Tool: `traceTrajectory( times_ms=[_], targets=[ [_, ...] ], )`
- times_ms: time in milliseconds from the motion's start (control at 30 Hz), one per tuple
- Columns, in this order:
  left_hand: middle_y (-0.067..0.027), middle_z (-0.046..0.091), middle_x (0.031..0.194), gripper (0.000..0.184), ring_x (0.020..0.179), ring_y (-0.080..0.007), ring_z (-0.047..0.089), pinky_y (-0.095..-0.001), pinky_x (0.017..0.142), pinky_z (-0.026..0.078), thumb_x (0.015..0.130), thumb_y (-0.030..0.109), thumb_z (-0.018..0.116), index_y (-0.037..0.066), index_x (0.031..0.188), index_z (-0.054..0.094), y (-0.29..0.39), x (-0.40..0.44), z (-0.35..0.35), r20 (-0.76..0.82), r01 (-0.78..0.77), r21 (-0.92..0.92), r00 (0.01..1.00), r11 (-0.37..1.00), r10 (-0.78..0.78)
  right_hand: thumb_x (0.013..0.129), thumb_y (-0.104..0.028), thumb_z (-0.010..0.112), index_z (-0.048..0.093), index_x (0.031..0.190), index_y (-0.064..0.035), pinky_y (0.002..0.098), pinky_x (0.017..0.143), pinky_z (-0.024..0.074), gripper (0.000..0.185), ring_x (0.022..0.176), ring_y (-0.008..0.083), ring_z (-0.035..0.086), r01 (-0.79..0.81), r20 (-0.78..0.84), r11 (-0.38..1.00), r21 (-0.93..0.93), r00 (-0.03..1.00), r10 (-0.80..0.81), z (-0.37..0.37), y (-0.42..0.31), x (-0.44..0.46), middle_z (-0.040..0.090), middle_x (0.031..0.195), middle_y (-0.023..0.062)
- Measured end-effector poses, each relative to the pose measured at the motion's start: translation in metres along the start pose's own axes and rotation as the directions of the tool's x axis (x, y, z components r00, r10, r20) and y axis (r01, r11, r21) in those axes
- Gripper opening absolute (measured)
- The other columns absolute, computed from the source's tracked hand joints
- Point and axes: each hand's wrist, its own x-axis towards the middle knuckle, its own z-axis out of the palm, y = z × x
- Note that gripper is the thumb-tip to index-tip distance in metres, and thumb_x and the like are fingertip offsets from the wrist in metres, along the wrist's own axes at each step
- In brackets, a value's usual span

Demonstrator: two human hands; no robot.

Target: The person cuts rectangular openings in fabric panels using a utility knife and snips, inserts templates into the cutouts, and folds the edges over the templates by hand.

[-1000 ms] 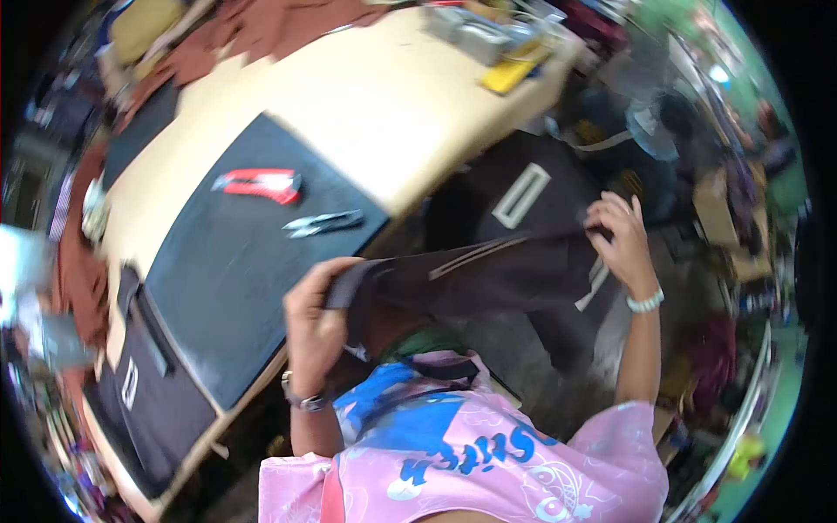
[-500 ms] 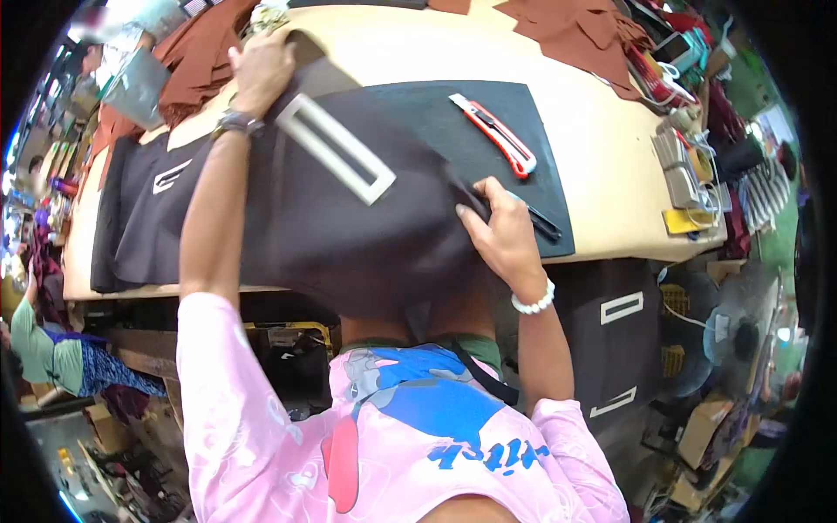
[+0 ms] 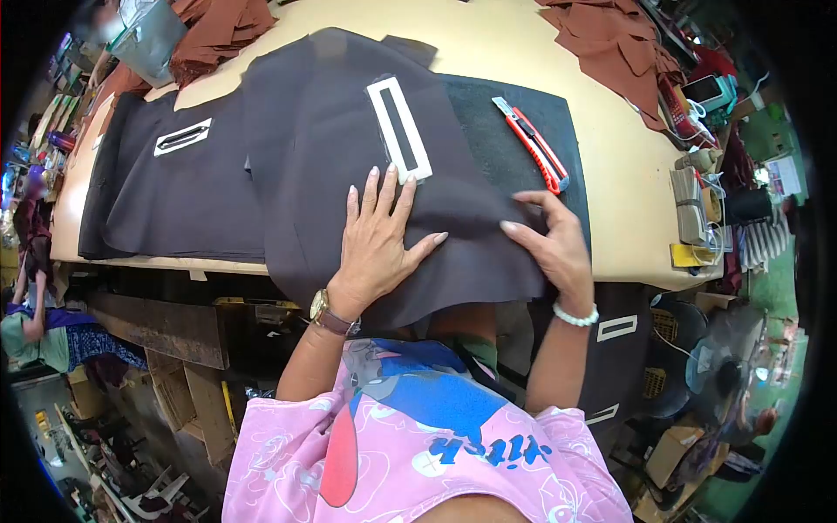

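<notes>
A dark brown fabric piece (image 3: 323, 174) lies over the near table edge, with its lower part hanging toward my lap. On it is a white rectangular frame (image 3: 398, 126) with a long slot. My left hand (image 3: 375, 240) rests flat on the fabric, fingers spread, fingertips touching the frame's lower end. At the fabric's right edge, my right hand (image 3: 558, 240) has thumb and fingers curled around a raised fold; part of the grip is blurred. Just beyond that hand, a red-and-white utility knife (image 3: 534, 146) lies on a black cutting mat (image 3: 488, 109).
More dark fabric with a white slotted frame (image 3: 183, 137) is at the left. Reddish-brown cut pieces (image 3: 610, 52) lie at the back. A bundle of grey strips (image 3: 689, 205) sits on the right edge. Below the table hangs dark fabric with white frames (image 3: 617, 328). Another person (image 3: 39, 327) is at far left.
My left hand has come down from the fabric's far edge to its middle and opened flat. The fabric has settled flatter, its white frame turning more upright and shifting right. The right hand moved slightly right.
</notes>
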Motion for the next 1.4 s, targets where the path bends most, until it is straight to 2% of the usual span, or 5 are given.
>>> traceTrajectory(
  times_ms=[133,500,800,1033,1400],
  targets=[
    [-0.0218,0.028,0.144,0.071,0.135,-0.0391,0.022,-0.0556,0.107,0.018,0.083,0.041,0.058,0.001,0.137,0.034,0.01,-0.003,-0.007,0.039,0.022,0.035,0.999,0.999,-0.023,0.078,-0.001,0.066,0.058,0.103,0.0048,0.0257,0.071,0.0482,0.027,0.08,0.0108,0.058,-0.118,-0.064,0.963,0.241,0.989,0.137,-0.03,0.007,-0.021,0.063,0.09,0.0055],
    [-0.0167,0.036,0.141,0.06,0.132,-0.0345,0.029,-0.0554,0.105,0.022,0.084,0.045,0.056,0.013,0.133,0.045,0.066,-0.017,0.023,0.014,-0.246,-0.103,0.969,0.964,0.248,0.083,-0.011,0.062,0.063,0.109,-0.0008,0.0383,0.086,0.0431,0.028,0.097,0.0298,0.055,-0.033,-0.336,0.746,-0.665,0.905,-0.26,-0.041,0.05,-0.051,0.056,0.108,0.0143],
    [-0.0221,0.033,0.14,0.064,0.13,-0.041,0.029,-0.0618,0.101,0.022,0.082,0.051,0.055,0.015,0.134,0.044,0.084,-0.019,0.028,-0.007,-0.217,-0.081,0.976,0.973,0.217,0.089,-0.009,0.059,0.06,0.093,0.0038,0.0232,0.065,0.0454,0.013,0.072,0.0068,0.054,-0.029,-0.743,0.988,-0.152,0.662,-0.095,-0.049,0.039,-0.066,0.06,0.078,0.0031],
    [-0.0261,0.033,0.139,0.067,0.129,-0.0439,0.028,-0.0639,0.099,0.021,0.078,0.041,0.055,0.007,0.134,0.042,0.12,-0.014,0.058,-0.095,-0.19,-0.037,0.978,0.981,0.186,0.084,-0.002,0.059,0.06,0.088,0.003,0.0346,0.065,0.0485,0.007,0.07,0.0276,0.062,0.133,-0.35,0.972,-0.194,0.916,-0.195,0.031,-0.001,-0.064,0.063,0.08,0.0159],
    [-0.0212,0.037,0.138,0.064,0.131,-0.0382,0.029,-0.0586,0.103,0.02,0.083,0.038,0.06,-0.001,0.131,0.043,0.036,0.012,-0.007,-0.167,-0.005,-0.067,0.986,0.998,-0.006,0.081,-0.009,0.061,0.064,0.099,0.0014,0.0413,0.085,0.0426,0.021,0.098,0.0322,0.054,-0.014,-0.441,0.696,-0.718,0.782,-0.44,-0.021,0.039,-0.032,0.059,0.105,0.0154]
  ],
)
